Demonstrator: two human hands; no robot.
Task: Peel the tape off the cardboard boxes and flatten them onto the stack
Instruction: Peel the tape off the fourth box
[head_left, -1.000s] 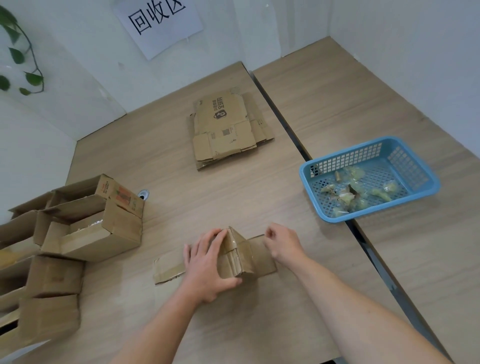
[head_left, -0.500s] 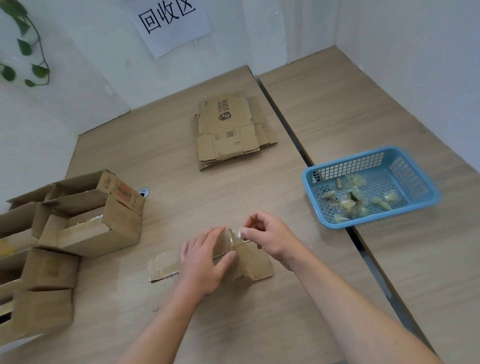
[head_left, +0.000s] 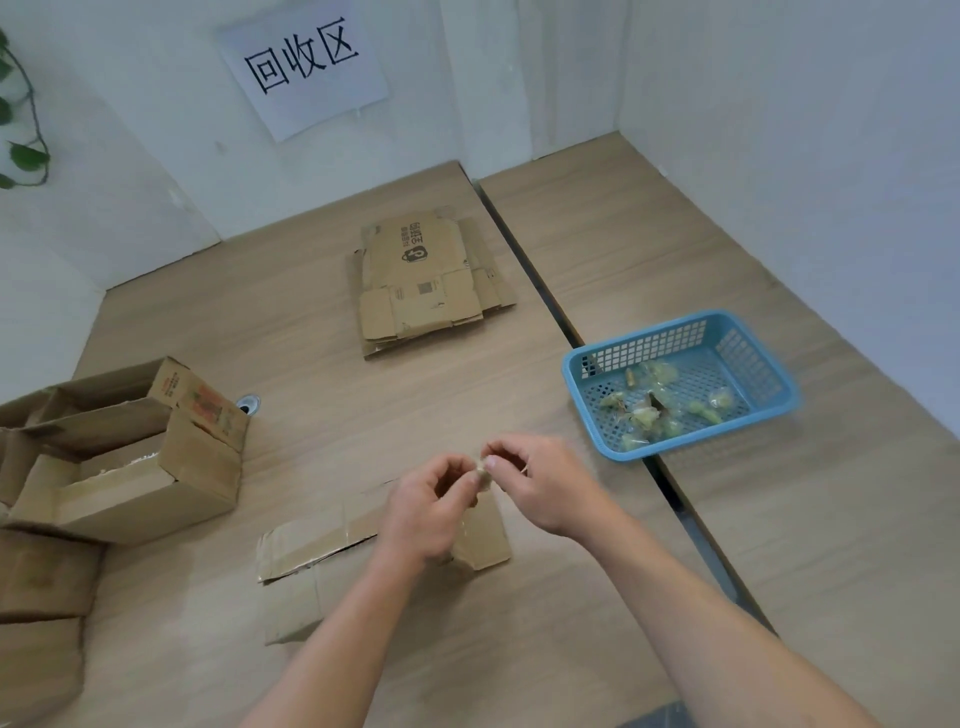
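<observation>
Table (head_left: 311, 322) | basket (head_left: 675, 450): tape scraps (head_left: 649, 410) | left hand (head_left: 431, 512), right hand (head_left: 545, 483) pinching tape wad (head_left: 484, 474)

Two wooden desks (head_left: 291, 332) butted together. Left one: flattened cardboard stack (head_left: 426, 283) far-centre, open boxes (head_left: 130, 467) at left edge, opened-out box (head_left: 311, 551) near front edge. Blue basket (head_left: 649, 348) sits over the seam.

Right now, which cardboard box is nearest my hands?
The partly flattened box under the left hand and right hand, which pinch a tape scrap; open boxes sit left, the flattened stack farther back.
</observation>
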